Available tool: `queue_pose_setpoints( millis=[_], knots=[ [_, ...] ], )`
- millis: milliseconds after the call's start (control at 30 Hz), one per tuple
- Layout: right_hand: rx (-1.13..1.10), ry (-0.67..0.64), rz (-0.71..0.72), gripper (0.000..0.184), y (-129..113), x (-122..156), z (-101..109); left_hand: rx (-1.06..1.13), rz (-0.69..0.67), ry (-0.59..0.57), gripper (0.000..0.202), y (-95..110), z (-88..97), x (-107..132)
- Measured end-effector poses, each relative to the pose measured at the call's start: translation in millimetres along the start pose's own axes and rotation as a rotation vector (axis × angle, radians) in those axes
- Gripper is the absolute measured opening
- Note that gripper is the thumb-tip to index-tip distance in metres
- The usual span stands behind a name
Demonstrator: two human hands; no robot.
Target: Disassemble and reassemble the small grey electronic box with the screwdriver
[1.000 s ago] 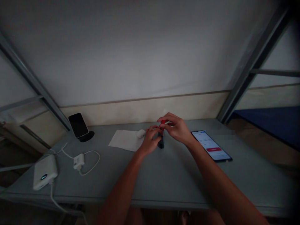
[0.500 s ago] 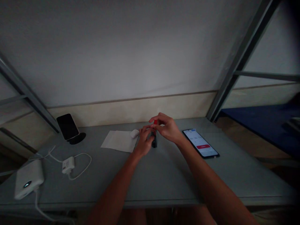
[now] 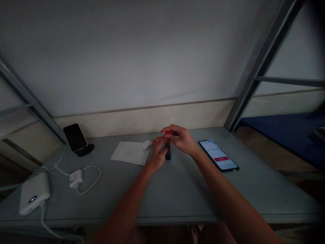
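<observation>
My right hand [image 3: 179,137] is closed in a pinch on a small red piece [image 3: 167,133], above a dark, narrow object [image 3: 168,154] on the desk. My left hand [image 3: 157,153] is closed around the dark object from the left, its fingertips close to the red piece. The fingers hide much of both, so their exact kind is unclear. Just left of my left hand lie a white paper sheet [image 3: 129,152] and a small white rounded item [image 3: 146,145].
On the grey desk [image 3: 177,196], a lit phone [image 3: 218,155] lies to the right. At left are a dark-screened phone [image 3: 75,137] on a stand, a white adapter [image 3: 76,178] with cables and a white power bank [image 3: 35,194]. A wall [image 3: 152,67] rises behind.
My right hand and the red piece have moved slightly down, and less of the red shows above the fingers. The whole view has shifted a little.
</observation>
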State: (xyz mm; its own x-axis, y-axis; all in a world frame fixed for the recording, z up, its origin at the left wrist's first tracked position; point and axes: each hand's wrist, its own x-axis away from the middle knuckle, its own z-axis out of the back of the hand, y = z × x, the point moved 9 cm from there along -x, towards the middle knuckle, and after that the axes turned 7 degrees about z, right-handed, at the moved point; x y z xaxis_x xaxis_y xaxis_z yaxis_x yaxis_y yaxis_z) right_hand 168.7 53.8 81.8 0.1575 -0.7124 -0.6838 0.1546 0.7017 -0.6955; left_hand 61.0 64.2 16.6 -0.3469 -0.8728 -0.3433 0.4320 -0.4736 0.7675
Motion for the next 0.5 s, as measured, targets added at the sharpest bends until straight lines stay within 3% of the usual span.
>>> queue_pose_setpoints(
  millis=[267, 500],
  knots=[
    [0.228, 0.013, 0.153, 0.02, -15.6, -2.0, 1.3, 0.006, -0.067, 0.02, 0.03, 15.5, 0.3, 4.8],
    [0.249, 0.289, 0.069, 0.022, 28.2, 14.5, 16.5, -0.209, -0.151, -0.116, 0.029, 16.7, -25.7, 13.9]
  ],
)
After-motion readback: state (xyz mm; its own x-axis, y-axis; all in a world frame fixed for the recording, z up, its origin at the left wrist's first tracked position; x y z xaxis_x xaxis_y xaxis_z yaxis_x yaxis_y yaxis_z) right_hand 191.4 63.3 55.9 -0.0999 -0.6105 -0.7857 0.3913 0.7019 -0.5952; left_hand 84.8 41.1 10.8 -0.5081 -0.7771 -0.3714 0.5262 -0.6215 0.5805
